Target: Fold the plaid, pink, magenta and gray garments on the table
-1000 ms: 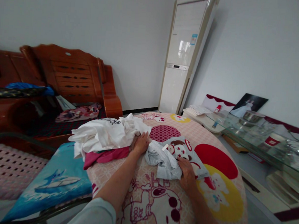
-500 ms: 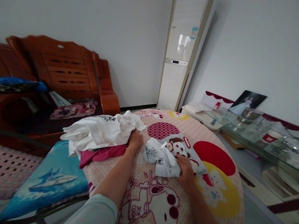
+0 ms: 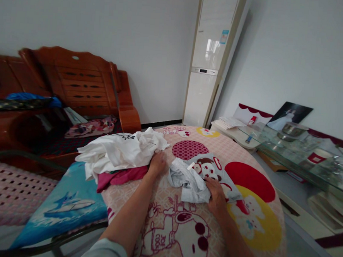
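A grey garment [image 3: 190, 182] with a cartoon animal print lies crumpled on the patterned round tablecloth [image 3: 166, 205]. My right hand [image 3: 216, 193] rests on its near right part, fingers curled on the cloth. My left hand [image 3: 158, 164] is beside the right edge of a heap of clothes; its fingers are smeared by motion, so whether they hold anything does not show. In that heap a white garment [image 3: 123, 150] with black lettering lies over a dark pink one [image 3: 122, 178].
Left of the table stand a chair with a blue cushion [image 3: 65, 203] and a wooden sofa [image 3: 81, 84] with cloths. To the right, a glass shelf [image 3: 292, 155] bears a metal bowl [image 3: 295, 130] and cups. An air conditioner [image 3: 205, 68] stands behind.
My left hand has come slightly away from the white garment, toward the grey one. My right hand stays on the grey garment. The whole view has shifted a little.
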The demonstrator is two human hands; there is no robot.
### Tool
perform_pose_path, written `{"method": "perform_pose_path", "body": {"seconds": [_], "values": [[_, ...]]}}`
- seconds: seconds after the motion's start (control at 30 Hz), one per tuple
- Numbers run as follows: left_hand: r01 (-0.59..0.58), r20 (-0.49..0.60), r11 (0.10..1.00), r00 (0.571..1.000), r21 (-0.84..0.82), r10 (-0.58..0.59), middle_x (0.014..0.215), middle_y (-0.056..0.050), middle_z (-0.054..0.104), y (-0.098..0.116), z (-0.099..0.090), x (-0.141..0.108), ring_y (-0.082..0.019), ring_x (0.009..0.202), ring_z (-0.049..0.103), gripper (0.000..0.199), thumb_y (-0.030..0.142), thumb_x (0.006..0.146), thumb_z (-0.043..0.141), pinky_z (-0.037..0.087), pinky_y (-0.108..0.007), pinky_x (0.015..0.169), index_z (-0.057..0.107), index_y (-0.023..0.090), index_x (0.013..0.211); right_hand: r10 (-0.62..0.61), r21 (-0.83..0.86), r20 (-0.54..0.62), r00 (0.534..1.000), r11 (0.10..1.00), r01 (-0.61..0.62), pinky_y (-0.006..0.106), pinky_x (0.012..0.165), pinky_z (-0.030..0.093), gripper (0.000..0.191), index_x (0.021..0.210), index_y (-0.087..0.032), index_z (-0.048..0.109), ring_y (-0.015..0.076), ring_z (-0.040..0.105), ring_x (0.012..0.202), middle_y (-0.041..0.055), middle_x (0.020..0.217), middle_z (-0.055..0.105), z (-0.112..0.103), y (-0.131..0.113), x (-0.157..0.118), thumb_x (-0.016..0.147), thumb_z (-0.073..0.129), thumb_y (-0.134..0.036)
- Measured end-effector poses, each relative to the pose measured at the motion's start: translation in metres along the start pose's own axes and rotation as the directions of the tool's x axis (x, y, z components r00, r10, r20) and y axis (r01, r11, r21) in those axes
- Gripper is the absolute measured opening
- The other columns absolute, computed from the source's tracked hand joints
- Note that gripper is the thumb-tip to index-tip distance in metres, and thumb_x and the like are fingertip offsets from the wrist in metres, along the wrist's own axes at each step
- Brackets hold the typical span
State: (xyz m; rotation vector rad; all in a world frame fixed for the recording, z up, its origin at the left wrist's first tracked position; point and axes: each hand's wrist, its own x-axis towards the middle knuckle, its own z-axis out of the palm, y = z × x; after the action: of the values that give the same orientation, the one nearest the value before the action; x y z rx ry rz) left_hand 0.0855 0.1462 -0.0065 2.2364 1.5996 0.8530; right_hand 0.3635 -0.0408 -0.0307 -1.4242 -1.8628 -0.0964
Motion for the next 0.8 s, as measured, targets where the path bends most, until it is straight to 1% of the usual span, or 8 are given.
{"method": "perform_pose_path", "body": {"seconds": [0.1,0.2,0.27,0.33,0.43,0.5,0.7,0.8], "values": [[-0.052,0.129,0.969,0.988,-0.241,0.085,0.121,-0.010,0.067,0.007,-0.008,-0.009,-0.026,0.117,0.058,0.052,0.008,0.067,0.052,0.043,-0.037,0.102,0.067,0.017,0.116,-0.002,-0.008,-0.003,1.000,1.000,0.002,0.051,0.103,0.038,0.041,0.112,-0.019,0.067,0.0296,0.056,0.115,0.0130,0.122,0.065,0.001,0.002,0.000,0.076,0.048,-0.017],[-0.013,0.354,0.806,0.894,-0.592,0.275,0.102,-0.006,0.073,0.017,-0.014,-0.014,-0.025,0.099,0.064,0.045,0.014,0.065,0.058,0.050,-0.037,0.090,0.071,0.017,0.108,-0.014,-0.005,-0.004,1.000,1.000,0.014,0.051,0.102,0.039,0.041,0.112,-0.018,0.067,0.0296,0.057,0.115,0.0135,0.121,0.065,0.002,0.004,0.000,0.075,0.049,-0.017],[0.059,0.407,0.705,0.849,-0.707,0.337,0.095,-0.006,0.073,0.021,-0.015,-0.015,-0.023,0.089,0.065,0.041,0.018,0.063,0.065,0.051,-0.035,0.085,0.072,0.015,0.104,-0.013,0.000,-0.019,1.000,1.000,0.013,0.051,0.103,0.039,0.041,0.112,-0.018,0.067,0.0293,0.056,0.115,0.0135,0.121,0.065,0.003,0.005,-0.001,0.075,0.048,-0.016],[0.076,0.379,0.687,0.875,-0.723,0.301,0.090,-0.005,0.073,0.023,-0.014,-0.016,-0.020,0.083,0.065,0.038,0.024,0.062,0.071,0.052,-0.031,0.080,0.072,0.015,0.099,-0.011,0.003,-0.031,0.999,1.000,0.011,0.051,0.103,0.038,0.042,0.113,-0.018,0.067,0.0292,0.056,0.116,0.0133,0.122,0.065,0.004,0.005,-0.002,0.075,0.048,-0.016],[0.050,0.294,0.743,0.934,-0.667,0.202,0.080,-0.002,0.071,0.026,-0.010,-0.016,-0.019,0.076,0.062,0.027,0.033,0.064,0.072,0.050,-0.026,0.071,0.072,0.016,0.085,-0.007,0.006,-0.031,1.000,1.000,0.008,0.051,0.103,0.039,0.042,0.113,-0.018,0.067,0.0294,0.057,0.115,0.0130,0.121,0.065,0.004,0.004,-0.002,0.076,0.048,-0.016],[0.064,0.259,0.732,0.953,-0.679,0.157,0.077,-0.002,0.069,0.030,-0.008,-0.018,-0.019,0.074,0.061,0.026,0.039,0.067,0.070,0.049,-0.026,0.067,0.070,0.015,0.079,-0.003,0.011,-0.028,1.000,1.000,0.003,0.051,0.103,0.039,0.041,0.113,-0.019,0.067,0.0295,0.057,0.115,0.0128,0.121,0.066,0.002,0.002,-0.001,0.077,0.048,-0.017],[0.140,0.124,0.426,0.990,-0.894,-0.066,0.102,-0.008,0.071,0.049,-0.002,-0.024,-0.023,0.090,0.064,0.052,0.054,0.070,0.067,0.051,-0.030,0.078,0.066,0.016,0.107,-0.017,0.017,-0.055,0.998,1.000,0.018,0.050,0.101,0.041,0.041,0.116,-0.019,0.066,0.0294,0.058,0.113,0.0132,0.119,0.066,0.000,0.001,-0.001,0.079,0.047,-0.018],[0.250,0.235,0.411,0.968,-0.877,-0.086,0.096,-0.010,0.072,0.051,0.002,-0.026,-0.026,0.089,0.065,0.056,0.058,0.068,0.070,0.051,-0.034,0.078,0.068,0.015,0.103,-0.024,0.018,-0.072,0.997,1.000,0.025,0.051,0.101,0.042,0.042,0.116,-0.019,0.065,0.0301,0.058,0.113,0.0132,0.120,0.066,0.001,0.002,-0.001,0.078,0.047,-0.019]]}}
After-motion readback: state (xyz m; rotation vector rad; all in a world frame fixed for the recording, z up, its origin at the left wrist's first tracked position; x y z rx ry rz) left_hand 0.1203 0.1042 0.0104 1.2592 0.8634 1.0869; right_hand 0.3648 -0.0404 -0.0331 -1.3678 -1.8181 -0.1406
